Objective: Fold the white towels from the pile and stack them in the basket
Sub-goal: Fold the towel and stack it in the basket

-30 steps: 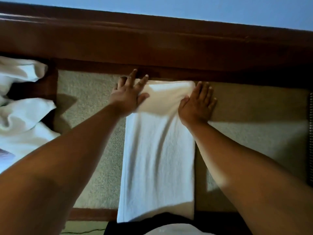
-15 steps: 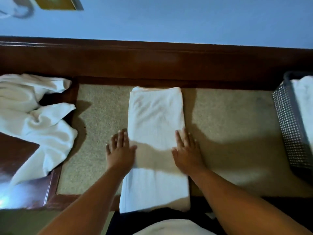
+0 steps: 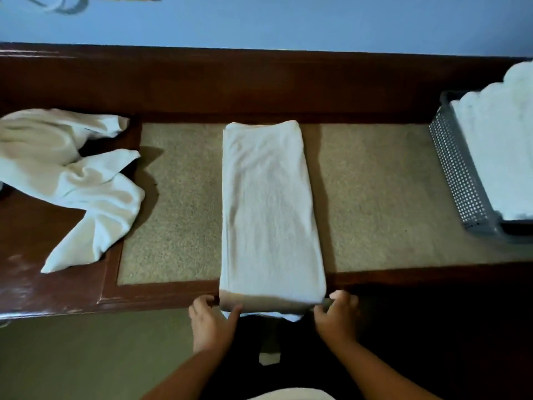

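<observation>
Now L hand (image 3: 212, 319) & R hand (image 3: 336, 316) grip towel (image 3: 271, 203) at near-edge corners.

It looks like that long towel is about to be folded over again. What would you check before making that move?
1. Grip of the left hand on the towel: ok, thumb on the near left corner.
2. Grip of the right hand: ok, fingers curled at the near right corner.
3. Towel flat and straight: ok, light creases only.
4. Near end free to lift: ok, it overhangs the table edge.
5. Room in the basket: cannot tell; the folded towels rise above its rim.
6. The pile out of the way: ok, apart at the left.
</observation>
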`<state>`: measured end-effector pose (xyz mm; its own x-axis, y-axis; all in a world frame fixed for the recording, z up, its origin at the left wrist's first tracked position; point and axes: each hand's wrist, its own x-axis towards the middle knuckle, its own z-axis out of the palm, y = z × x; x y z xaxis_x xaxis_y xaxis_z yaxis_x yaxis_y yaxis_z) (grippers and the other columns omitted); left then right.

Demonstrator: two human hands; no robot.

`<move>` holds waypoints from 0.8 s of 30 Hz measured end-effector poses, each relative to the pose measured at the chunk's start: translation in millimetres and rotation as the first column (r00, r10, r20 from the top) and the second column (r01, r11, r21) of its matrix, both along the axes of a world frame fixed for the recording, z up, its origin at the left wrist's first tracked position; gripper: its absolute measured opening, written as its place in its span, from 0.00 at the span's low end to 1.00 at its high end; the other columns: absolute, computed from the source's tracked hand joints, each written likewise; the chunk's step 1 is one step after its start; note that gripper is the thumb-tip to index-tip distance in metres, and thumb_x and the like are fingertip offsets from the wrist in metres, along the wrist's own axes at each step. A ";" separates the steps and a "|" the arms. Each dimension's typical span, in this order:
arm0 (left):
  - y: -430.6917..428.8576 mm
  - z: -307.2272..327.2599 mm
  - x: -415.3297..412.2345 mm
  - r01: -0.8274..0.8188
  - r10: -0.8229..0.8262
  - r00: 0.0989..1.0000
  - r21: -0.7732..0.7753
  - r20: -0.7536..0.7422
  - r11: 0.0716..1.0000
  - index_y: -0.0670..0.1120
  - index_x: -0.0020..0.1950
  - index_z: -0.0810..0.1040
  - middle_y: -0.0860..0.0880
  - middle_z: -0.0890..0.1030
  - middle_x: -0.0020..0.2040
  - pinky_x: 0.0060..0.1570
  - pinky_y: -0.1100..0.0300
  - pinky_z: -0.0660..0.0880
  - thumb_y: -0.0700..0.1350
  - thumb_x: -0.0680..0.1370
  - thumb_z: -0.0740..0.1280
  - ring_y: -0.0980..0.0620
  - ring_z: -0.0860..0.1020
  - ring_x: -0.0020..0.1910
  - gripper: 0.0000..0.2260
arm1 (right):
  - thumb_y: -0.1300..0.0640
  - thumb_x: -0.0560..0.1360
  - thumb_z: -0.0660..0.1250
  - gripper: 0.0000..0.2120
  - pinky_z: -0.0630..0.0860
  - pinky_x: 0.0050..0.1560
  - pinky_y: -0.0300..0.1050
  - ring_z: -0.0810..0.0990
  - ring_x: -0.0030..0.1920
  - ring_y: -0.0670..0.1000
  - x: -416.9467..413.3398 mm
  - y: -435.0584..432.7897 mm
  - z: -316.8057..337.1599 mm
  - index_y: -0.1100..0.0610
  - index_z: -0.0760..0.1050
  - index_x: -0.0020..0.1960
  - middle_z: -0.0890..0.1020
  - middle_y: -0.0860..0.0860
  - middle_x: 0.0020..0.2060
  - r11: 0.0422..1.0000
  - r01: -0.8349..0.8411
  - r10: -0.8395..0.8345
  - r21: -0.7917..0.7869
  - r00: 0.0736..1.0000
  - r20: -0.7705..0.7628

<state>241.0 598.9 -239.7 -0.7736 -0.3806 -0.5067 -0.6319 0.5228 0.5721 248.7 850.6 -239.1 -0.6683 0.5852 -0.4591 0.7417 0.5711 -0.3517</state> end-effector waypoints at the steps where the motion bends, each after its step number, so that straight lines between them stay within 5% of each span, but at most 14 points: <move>1: 2.8 -2.9 -0.2 -0.168 0.154 0.978 0.092 0.144 0.982 0.38 0.63 0.69 0.42 0.73 0.59 0.60 0.45 0.72 0.53 0.65 0.83 0.37 0.73 0.61 0.36 | 0.57 0.65 0.76 0.14 0.77 0.55 0.54 0.78 0.51 0.64 1.9 -4.1 -6.2 0.57 0.74 0.45 0.76 0.58 0.47 0.978 0.146 -0.135 -0.149 0.988 0.080; 4: 2.9 -25.4 -5.0 -0.464 0.339 0.868 0.345 0.364 0.816 0.41 0.67 0.67 0.44 0.79 0.60 0.53 0.45 0.79 0.62 0.51 0.85 0.42 0.80 0.56 0.53 | 0.50 0.51 0.79 0.33 0.82 0.51 0.54 0.83 0.50 0.59 4.7 4.3 -58.6 0.56 0.78 0.55 0.83 0.56 0.49 0.793 0.441 -0.359 -0.422 0.896 0.261; 6: 3.6 -37.2 -4.3 -0.487 0.350 0.864 0.426 0.362 0.762 0.41 0.64 0.72 0.44 0.82 0.56 0.42 0.53 0.79 0.62 0.50 0.85 0.46 0.82 0.50 0.50 | 0.49 0.50 0.80 0.33 0.80 0.41 0.48 0.84 0.47 0.56 4.0 10.4 -81.2 0.57 0.81 0.53 0.85 0.54 0.48 0.736 0.451 -0.359 -0.504 0.892 0.275; 9: 3.0 -37.1 8.9 -0.246 0.131 0.940 0.358 0.316 0.901 0.43 0.59 0.76 0.46 0.83 0.52 0.46 0.53 0.79 0.60 0.64 0.82 0.48 0.81 0.49 0.32 | 0.46 0.49 0.80 0.29 0.80 0.47 0.46 0.85 0.45 0.52 5.9 3.5 -61.0 0.56 0.84 0.48 0.86 0.50 0.44 0.796 0.331 -0.236 -0.507 0.941 0.245; 12: -4.0 -33.4 36.3 0.067 -0.122 0.940 0.178 0.318 0.982 0.46 0.47 0.75 0.49 0.79 0.43 0.42 0.54 0.77 0.62 0.69 0.77 0.49 0.78 0.42 0.22 | 0.54 0.65 0.80 0.10 0.80 0.49 0.49 0.85 0.44 0.52 27.5 4.2 -51.4 0.55 0.83 0.43 0.87 0.51 0.41 0.825 0.230 -0.163 -0.517 0.972 0.172; 15: -12.5 -31.8 71.3 0.046 -0.112 0.951 0.226 0.287 0.973 0.45 0.50 0.76 0.48 0.80 0.44 0.35 0.57 0.73 0.58 0.71 0.77 0.51 0.79 0.41 0.20 | 0.57 0.72 0.76 0.07 0.81 0.47 0.48 0.86 0.43 0.52 59.0 9.8 -47.2 0.57 0.82 0.47 0.87 0.54 0.44 0.809 0.139 -0.055 -0.571 0.985 0.161; 20: -8.6 -11.1 121.0 -0.103 0.055 0.991 0.409 0.125 0.907 0.46 0.57 0.78 0.46 0.85 0.49 0.41 0.56 0.81 0.46 0.75 0.76 0.48 0.84 0.46 0.13 | 0.53 0.77 0.71 0.11 0.79 0.43 0.45 0.83 0.46 0.51 110.1 19.0 -18.6 0.55 0.74 0.55 0.84 0.52 0.49 0.782 0.056 -0.023 -0.620 0.998 0.060; 24: 0.6 13.1 142.8 -0.119 0.118 0.993 0.417 0.029 0.901 0.44 0.57 0.77 0.44 0.84 0.50 0.45 0.50 0.81 0.48 0.76 0.75 0.44 0.83 0.49 0.15 | 0.55 0.79 0.69 0.10 0.78 0.37 0.43 0.82 0.44 0.51 128.2 19.5 10.0 0.58 0.72 0.56 0.82 0.54 0.51 0.759 0.031 -0.072 -0.651 0.997 -0.036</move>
